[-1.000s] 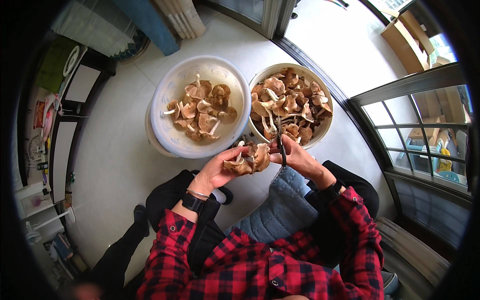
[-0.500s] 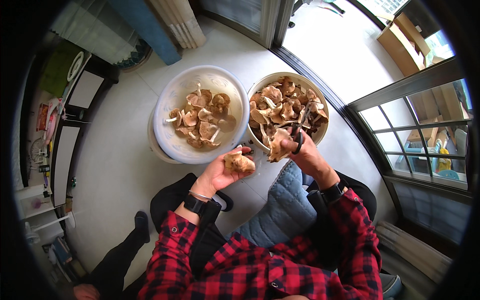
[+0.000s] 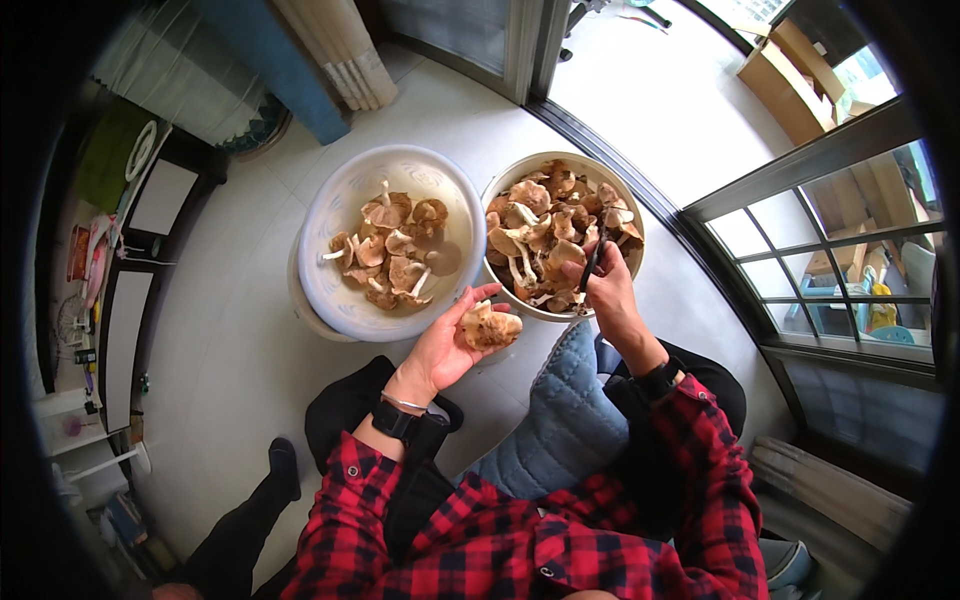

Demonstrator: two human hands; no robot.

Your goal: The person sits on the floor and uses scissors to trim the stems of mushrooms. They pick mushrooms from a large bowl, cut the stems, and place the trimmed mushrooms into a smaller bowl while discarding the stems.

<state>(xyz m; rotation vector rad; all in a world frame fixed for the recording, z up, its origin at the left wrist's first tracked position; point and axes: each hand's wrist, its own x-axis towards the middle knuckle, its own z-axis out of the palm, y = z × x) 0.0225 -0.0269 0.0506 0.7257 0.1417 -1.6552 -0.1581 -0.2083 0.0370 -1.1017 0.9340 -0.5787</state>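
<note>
My left hand (image 3: 432, 352) is palm up with a brown-capped mushroom (image 3: 490, 327) resting in its curled fingers. It is just outside the near rims of both basins. My right hand (image 3: 615, 303) grips black-handled scissors (image 3: 597, 262) over the near right part of a cream tub (image 3: 640, 205) heaped with mushrooms. Close to my right thumb is a pale brown mushroom (image 3: 563, 257); whether the thumb touches it, I cannot tell. To the left is a white basin (image 3: 318, 270) with a bluish rim, where several mushrooms (image 3: 385, 250) sit in water.
Under the white basin, another pale container (image 3: 303, 305) shows its edge. A blue quilted cloth (image 3: 560, 425) lies between my legs. A sliding-door track (image 3: 665, 205) runs right of the tub, beside a paned glass door (image 3: 830, 260). Someone's dark-socked foot (image 3: 284, 468) rests at left.
The mushroom that was in my right hand with the scissors is now down at the tub's heap. My left hand has shifted slightly right and nearer, still with its mushroom.
</note>
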